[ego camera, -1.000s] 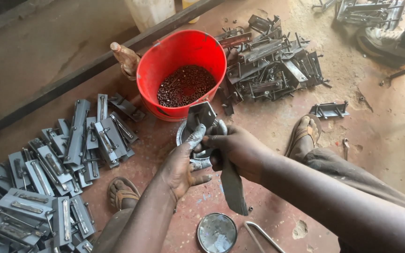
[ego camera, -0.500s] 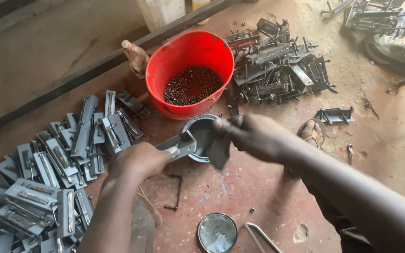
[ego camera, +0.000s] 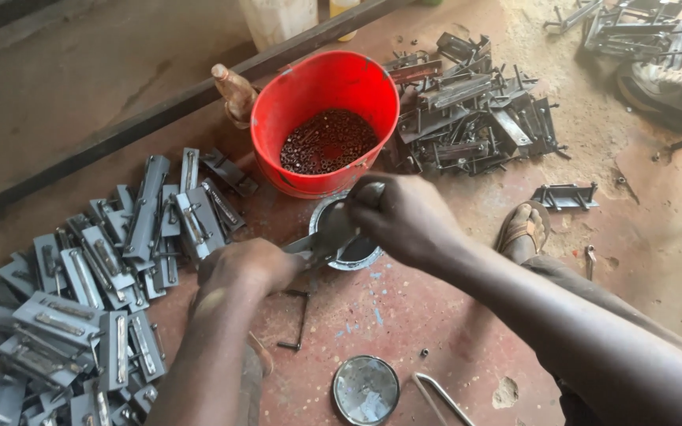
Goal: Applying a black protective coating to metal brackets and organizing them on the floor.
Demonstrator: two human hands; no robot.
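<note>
My left hand (ego camera: pixel 246 268) is closed around one end of a grey metal piece (ego camera: pixel 317 241), held just above a small round metal tin (ego camera: pixel 349 256) on the floor. My right hand (ego camera: pixel 408 217) is a fist at the piece's other end, over the tin. A rounded grey end (ego camera: pixel 372 189) sticks out above that fist; I cannot tell whether it belongs to the piece or to a separate tool. Right behind the tin stands a red bucket (ego camera: pixel 278 130) holding several small dark metal bits (ego camera: pixel 327 140).
Many grey metal latch plates (ego camera: pixel 112 276) lie heaped at the left, and a darker pile of metal parts (ego camera: pixel 475 110) at the upper right. A tin lid (ego camera: pixel 366 388), a bent rod (ego camera: pixel 297 319), a bottle (ego camera: pixel 234 95), a sandalled foot (ego camera: pixel 524 229) and a long bar (ego camera: pixel 120 138) surround the hands.
Both hands came down over the tin and closed on the grey piece. The long flat part that hung from my right hand a second ago no longer shows.
</note>
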